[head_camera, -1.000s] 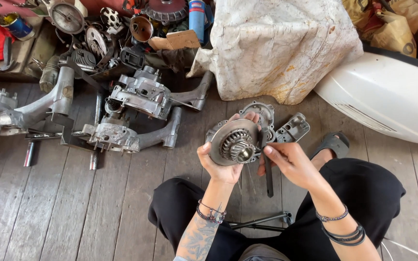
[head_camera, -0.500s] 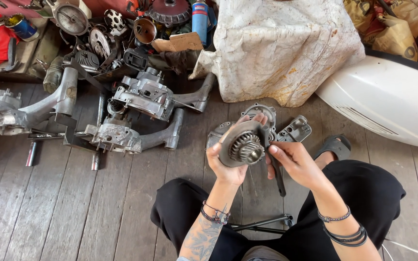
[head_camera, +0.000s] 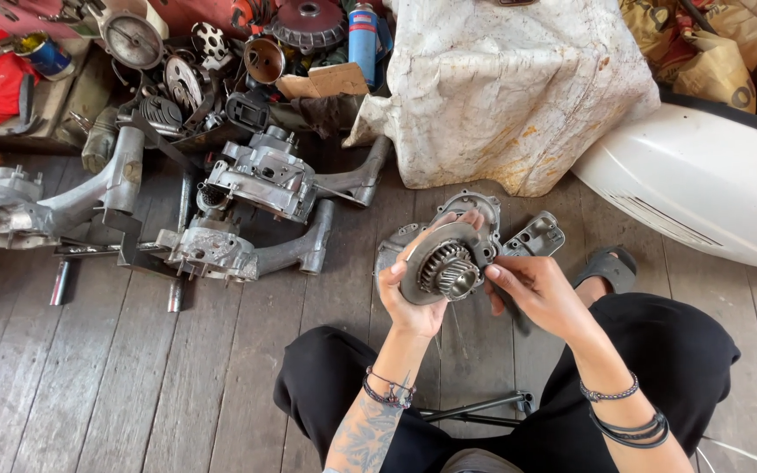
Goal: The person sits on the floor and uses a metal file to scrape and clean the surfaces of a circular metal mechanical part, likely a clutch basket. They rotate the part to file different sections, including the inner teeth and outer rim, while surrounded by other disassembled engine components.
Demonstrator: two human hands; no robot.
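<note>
Figure: a seated person is working a round gear plate (head_camera: 442,264) above a plank floor (head_camera: 116,385). The left hand (head_camera: 409,298) is gripping the plate by its rim from below and behind, its grip clamped on the disc's edge with the fingertips curling over the top. The right hand (head_camera: 532,293) is pressing its fingers together against the toothed gear hub (head_camera: 449,270) on the side away from the left grip, and is pinching at it rather than carrying the weight.

Compared with the view a second ago, the plate is being tilted so that the hub is facing more toward the right hand, and that hand has closed in on the hub from a looser position beside it. The whole piece is also sitting slightly higher in front of the person. This suggests that attention is moving from holding the part to working on the hub itself.

Just beyond the grip, a grey engine cover (head_camera: 470,210) and a small bracket (head_camera: 536,235) are lying on the floor. Further off to the left of the grip, several engine casings (head_camera: 265,180) are resting.
</note>
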